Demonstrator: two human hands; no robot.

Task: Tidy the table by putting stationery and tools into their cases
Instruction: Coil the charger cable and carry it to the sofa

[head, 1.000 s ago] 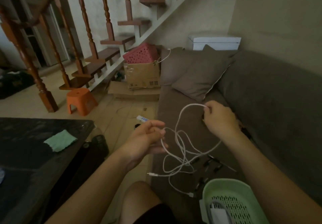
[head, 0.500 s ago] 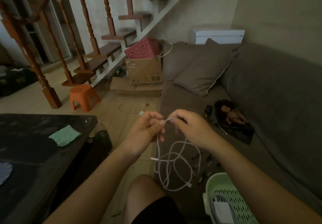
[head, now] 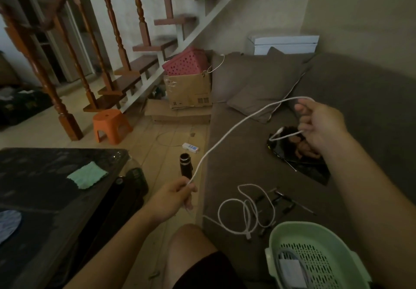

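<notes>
A white cable stretches through the air between my two hands. My left hand pinches one end low over the floor by the sofa's edge. My right hand grips the other part up over the sofa seat, with a short loop and plug hanging from it. A second white cable lies coiled loosely on the seat. Several small dark tools lie scattered beside that coil. A green perforated basket stands at the lower right with a white charger and cord inside.
A dark table on the left carries a green cloth. On the floor stand a black bottle, a white power strip and an orange stool. A doll on a black bag lies on the grey sofa.
My hands were close together at the cable; they have spread apart, the right going up and right, the left down. One coiled cable dropped onto the sofa seat.
</notes>
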